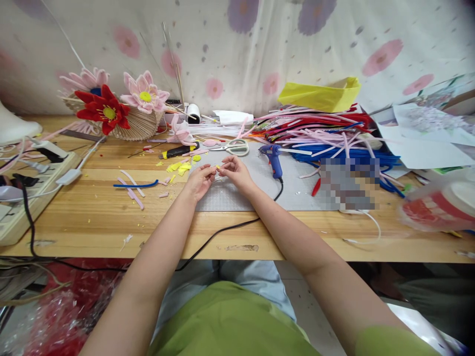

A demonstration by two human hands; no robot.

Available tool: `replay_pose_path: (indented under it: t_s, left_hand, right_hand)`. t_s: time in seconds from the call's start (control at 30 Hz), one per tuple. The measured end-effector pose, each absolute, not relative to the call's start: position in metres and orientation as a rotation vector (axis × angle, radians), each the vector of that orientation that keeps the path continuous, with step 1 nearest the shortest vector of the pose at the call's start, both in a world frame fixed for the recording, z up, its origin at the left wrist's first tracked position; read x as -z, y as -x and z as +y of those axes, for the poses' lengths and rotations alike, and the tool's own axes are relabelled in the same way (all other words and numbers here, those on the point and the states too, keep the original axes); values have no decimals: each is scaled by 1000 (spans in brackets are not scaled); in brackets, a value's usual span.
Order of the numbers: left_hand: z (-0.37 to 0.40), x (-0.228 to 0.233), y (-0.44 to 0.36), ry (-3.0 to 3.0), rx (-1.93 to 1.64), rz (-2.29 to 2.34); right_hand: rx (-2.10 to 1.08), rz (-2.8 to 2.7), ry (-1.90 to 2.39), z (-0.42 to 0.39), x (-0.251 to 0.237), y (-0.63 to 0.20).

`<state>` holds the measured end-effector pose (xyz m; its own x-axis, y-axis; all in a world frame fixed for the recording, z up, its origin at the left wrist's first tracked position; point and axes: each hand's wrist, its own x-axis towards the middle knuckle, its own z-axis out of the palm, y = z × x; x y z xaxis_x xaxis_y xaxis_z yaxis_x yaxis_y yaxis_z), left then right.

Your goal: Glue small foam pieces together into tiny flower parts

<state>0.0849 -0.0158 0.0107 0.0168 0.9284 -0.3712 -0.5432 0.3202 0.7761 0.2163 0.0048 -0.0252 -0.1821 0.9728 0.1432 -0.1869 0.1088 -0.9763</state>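
Observation:
Over the left part of a grey cutting mat [237, 201], my two hands meet fingertip to fingertip. My left hand [201, 182] and my right hand [234, 173] both pinch a tiny yellow piece [217, 167], mostly covered by the fingers; its exact kind is too small to tell. Yellow scraps [181, 168] lie just left of the hands on the wooden table. Behind them are white-handled scissors [237, 147] and a black and yellow utility knife [180, 150]. A blue hot glue gun [273, 159] rests on the mat to the right.
Fuzzy-stem flowers [107, 112] stand at the back left. Bundles of coloured pipe cleaners [315, 128] fill the back right, beside a yellow paper holder [319, 95]. A power strip [40, 190] sits at left, a plastic cup [441, 205] at right. A black cord [218, 231] crosses the front.

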Motion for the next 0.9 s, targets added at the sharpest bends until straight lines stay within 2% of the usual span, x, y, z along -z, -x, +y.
replay_pose_path:
  t_s: [0.37,0.5,0.7,0.83,0.9]
  left_hand:
    - [-13,-2,-88,-612,-1352,1144]
    - [-13,-2,-87,-630,-1373,1217]
    - [-9,3,-81,-747,-1426,1308]
    - [-8,4,-79,-742,-1425,1338]
    - [-7,5,-79,-745,-1422,1347]
  right_hand:
    - [-1392,-1302,892,3,22,-217]
    - [-1288,-1446,1001,6,8,-232]
    - [-1141,-1699,1207,0,-32,-292]
    - [-1342,-1907,1422,-16,-55,-347]
    - [-1312,-1955,1590,-20,-57,-373]
